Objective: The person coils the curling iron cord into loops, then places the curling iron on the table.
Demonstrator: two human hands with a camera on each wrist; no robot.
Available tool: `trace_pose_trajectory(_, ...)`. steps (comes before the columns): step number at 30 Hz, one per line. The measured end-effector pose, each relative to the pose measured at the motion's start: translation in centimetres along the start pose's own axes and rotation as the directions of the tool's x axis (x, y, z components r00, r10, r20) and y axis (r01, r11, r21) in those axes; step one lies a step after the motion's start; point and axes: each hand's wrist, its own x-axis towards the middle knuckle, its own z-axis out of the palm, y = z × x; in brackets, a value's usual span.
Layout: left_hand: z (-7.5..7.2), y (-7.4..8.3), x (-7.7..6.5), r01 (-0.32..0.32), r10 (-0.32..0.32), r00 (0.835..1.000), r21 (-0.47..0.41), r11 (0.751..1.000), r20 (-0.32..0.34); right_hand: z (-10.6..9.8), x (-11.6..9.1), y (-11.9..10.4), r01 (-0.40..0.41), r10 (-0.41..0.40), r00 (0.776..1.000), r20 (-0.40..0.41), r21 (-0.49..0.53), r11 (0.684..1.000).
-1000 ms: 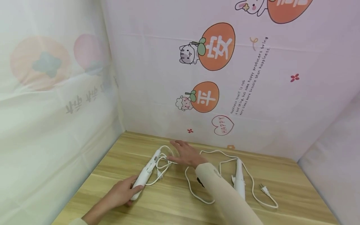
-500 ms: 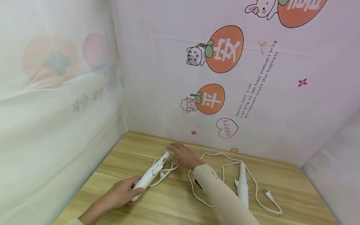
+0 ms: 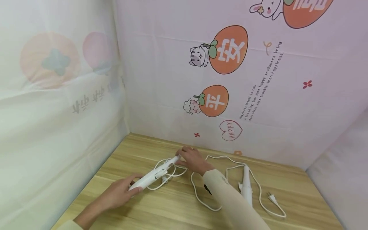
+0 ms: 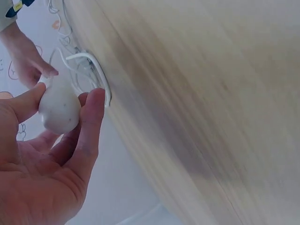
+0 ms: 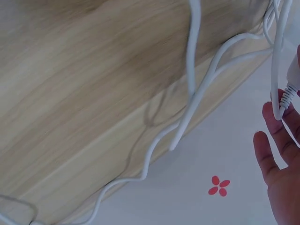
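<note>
Though apart, hands on hair iron

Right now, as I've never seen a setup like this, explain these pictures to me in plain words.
There is no machine here, just a person's two bare hands. The wide picture comes from a camera on the head, looking forward and down. The other two come from wrist cameras: one watches the left hand, the other the right hand.

The surface is a wood-grain tabletop, with a printed cloth behind it. Both hands hold one white object, which looks like a hair-styling iron. The left hand grips its rounded end; the right has the other end, where the cord leaves, between thumb and fingers.

A second, similar iron lies to the right, partly hidden by the sleeve, with a two-prong plug near it.
</note>
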Motion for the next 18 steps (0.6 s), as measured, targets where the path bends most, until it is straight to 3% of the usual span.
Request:
trace_pose_trajectory(8,-0.8,-0.5,1.0,-0.009,0.012,0.998,0.043,0.999,-0.057,-0.5,-1.8,0.3,0.030,-0.039,0.995,-0.093,-0.096,0.995)
trace_pose_trajectory(14,-1.5,-0.3,1.9,-0.065,0.063,0.996,-0.031,0.997,-0.057,-1.0,-2.9,0.5,0.025,-0.047,0.986,-0.161,-0.132,0.991)
trace_pose_trajectory(18,-1.7,-0.1,2.8,-0.042,0.040,0.999,-0.134,0.990,-0.020,-1.4,-3.6,0.8,-0.004,-0.021,0.984,-0.176,-0.140,0.990)
